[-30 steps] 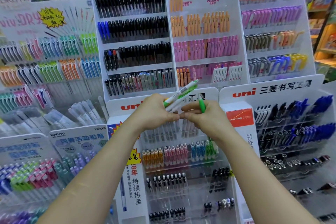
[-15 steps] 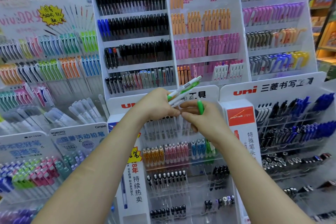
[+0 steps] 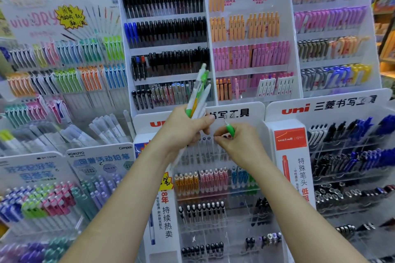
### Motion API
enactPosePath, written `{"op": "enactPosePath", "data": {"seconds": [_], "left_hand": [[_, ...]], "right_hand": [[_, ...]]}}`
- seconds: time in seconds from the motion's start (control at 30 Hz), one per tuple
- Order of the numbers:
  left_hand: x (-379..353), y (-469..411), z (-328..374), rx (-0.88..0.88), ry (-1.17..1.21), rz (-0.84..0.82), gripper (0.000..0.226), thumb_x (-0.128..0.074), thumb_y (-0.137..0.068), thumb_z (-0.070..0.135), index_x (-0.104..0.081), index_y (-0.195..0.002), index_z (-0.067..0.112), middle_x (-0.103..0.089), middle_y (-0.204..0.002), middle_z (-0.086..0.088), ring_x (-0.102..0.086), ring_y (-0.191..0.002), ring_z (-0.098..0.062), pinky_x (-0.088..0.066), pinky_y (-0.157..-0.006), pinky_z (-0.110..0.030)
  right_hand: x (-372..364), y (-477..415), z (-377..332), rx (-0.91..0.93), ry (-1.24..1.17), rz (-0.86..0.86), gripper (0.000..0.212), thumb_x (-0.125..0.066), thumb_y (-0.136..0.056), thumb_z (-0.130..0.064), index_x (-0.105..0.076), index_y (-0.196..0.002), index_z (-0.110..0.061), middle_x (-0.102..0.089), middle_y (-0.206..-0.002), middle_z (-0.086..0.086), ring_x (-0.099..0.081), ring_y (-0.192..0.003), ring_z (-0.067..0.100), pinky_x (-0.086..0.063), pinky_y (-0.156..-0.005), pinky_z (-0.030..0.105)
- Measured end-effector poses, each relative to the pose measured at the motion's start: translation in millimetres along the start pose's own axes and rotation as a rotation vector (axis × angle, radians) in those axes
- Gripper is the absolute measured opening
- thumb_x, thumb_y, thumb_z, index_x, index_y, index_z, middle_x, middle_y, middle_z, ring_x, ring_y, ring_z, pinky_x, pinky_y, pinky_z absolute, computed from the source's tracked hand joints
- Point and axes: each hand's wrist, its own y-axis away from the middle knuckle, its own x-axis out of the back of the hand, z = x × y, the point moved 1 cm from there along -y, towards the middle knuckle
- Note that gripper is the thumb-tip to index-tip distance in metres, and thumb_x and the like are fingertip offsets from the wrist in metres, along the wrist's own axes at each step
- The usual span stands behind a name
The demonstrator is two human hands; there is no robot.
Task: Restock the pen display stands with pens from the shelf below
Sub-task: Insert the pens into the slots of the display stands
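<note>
The left hand [image 3: 183,132] curls its fingers round a bundle of pens [image 3: 198,92] that stick upward before the top edge of the middle display stand [image 3: 239,113]. Just beside it, the right hand [image 3: 241,147] pinches a single green pen [image 3: 230,131] over the stand's top row.

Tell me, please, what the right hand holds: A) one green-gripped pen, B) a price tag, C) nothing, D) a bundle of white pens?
A: the right hand pinches a single green-gripped pen, while the left hand grips the bundle of pens.
</note>
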Motion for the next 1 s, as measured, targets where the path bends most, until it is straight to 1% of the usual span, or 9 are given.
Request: {"op": "enactPosePath", "data": {"seconds": [0.07,0.17,0.3,0.47,0.6,0.73,0.83,0.93,1.0], "left_hand": [[-4.2,11.1,-1.1,0.035,0.177,-0.055,0.020,-0.067,-0.089,0.020,-0.054,-0.077,0.012,-0.051,-0.055,-0.003,-0.033,-0.039,-0.012,-0.028,-0.041,-0.020],[-13.7,27.4,-5.8,0.085,0.251,-0.134,0.023,-0.067,-0.088,0.020,-0.051,-0.072,0.013,-0.046,-0.051,0.000,-0.032,-0.039,-0.011,-0.027,-0.039,-0.019],[-26.6,44.1,-13.1,0.121,0.196,-0.293,0.026,-0.067,-0.089,0.020,-0.054,-0.067,0.015,-0.044,-0.051,-0.002,-0.031,-0.040,-0.013,-0.025,-0.041,-0.020],[-33.4,54.9,-17.8,0.127,0.109,-0.306,0.031,-0.066,-0.090,0.019,-0.045,-0.069,0.014,-0.044,-0.050,-0.002,-0.032,-0.038,-0.013,-0.028,-0.041,-0.021],[-32.9,61.0,-19.4,0.117,0.113,-0.307,0.030,-0.069,-0.088,0.021,-0.046,-0.071,0.013,-0.044,-0.050,-0.002,-0.033,-0.038,-0.012,-0.029,-0.040,-0.021],[-25.0,71.5,-33.9,0.129,0.078,-0.267,0.023,-0.067,-0.089,0.024,-0.050,-0.078,0.014,-0.048,-0.055,-0.003,-0.036,-0.041,-0.013,-0.031,-0.041,-0.023],[-18.3,76.8,-43.7,0.136,0.289,-0.185,0.017,-0.065,-0.087,0.022,-0.052,-0.087,0.011,-0.049,-0.059,-0.003,-0.038,-0.043,-0.012,-0.034,-0.041,-0.023],[-17.1,79.5,-40.8,0.133,0.633,-0.127,0.020,-0.066,-0.077,0.023,-0.052,-0.088,0.013,-0.043,-0.056,-0.001,-0.035,-0.039,-0.009,-0.030,-0.038,-0.018],[-20.1,82.4,-34.6,0.104,0.668,-0.106,0.025,-0.068,-0.072,0.027,-0.051,-0.082,0.012,-0.037,-0.051,0.000,-0.031,-0.037,-0.008,-0.026,-0.036,-0.018]], "right_hand": [[4.9,8.2,-4.2,-0.015,-0.195,0.099,0.008,-0.065,-0.093,-0.022,-0.072,-0.095,-0.021,-0.068,-0.074,-0.004,-0.055,-0.053,0.005,-0.044,-0.052,0.023],[22.5,20.3,-22.3,-0.136,-0.783,0.103,0.010,-0.065,-0.091,-0.025,-0.071,-0.100,-0.022,-0.067,-0.084,-0.004,-0.043,-0.047,0.004,-0.034,-0.042,0.018],[47.1,30.8,-49.2,0.002,-0.643,-0.011,0.017,-0.072,-0.082,-0.030,-0.073,-0.099,-0.030,-0.060,-0.080,-0.013,-0.052,-0.055,-0.004,-0.036,-0.046,0.009],[57.7,35.1,-58.9,0.029,-0.546,-0.034,0.018,-0.073,-0.082,-0.012,-0.073,-0.098,-0.005,-0.060,-0.054,-0.019,-0.052,-0.044,-0.008,-0.037,-0.044,0.004],[51.2,39.1,-51.9,0.008,-0.724,0.043,0.009,-0.072,-0.082,-0.015,-0.073,-0.088,-0.008,-0.062,-0.076,0.006,-0.041,-0.048,0.001,-0.030,-0.040,0.012],[66.0,32.9,-39.4,-0.024,-1.070,0.213,0.011,-0.064,-0.088,-0.021,-0.068,-0.080,-0.015,-0.057,-0.078,0.004,-0.034,-0.048,0.004,-0.022,-0.035,0.014],[76.7,36.2,-32.2,-0.077,-1.285,0.255,0.018,-0.052,-0.098,-0.019,-0.061,-0.084,-0.014,-0.059,-0.073,-0.002,-0.030,-0.043,0.001,-0.020,-0.033,0.012],[67.9,45.8,-25.7,-0.190,-1.298,0.175,0.019,-0.050,-0.100,-0.021,-0.059,-0.084,-0.014,-0.060,-0.073,-0.002,-0.028,-0.039,0.001,-0.020,-0.032,0.012],[59.3,52.7,-23.6,-0.241,-1.251,0.122,0.016,-0.051,-0.098,-0.019,-0.058,-0.084,-0.014,-0.063,-0.071,0.000,-0.027,-0.037,0.001,-0.021,-0.031,0.012]]}}
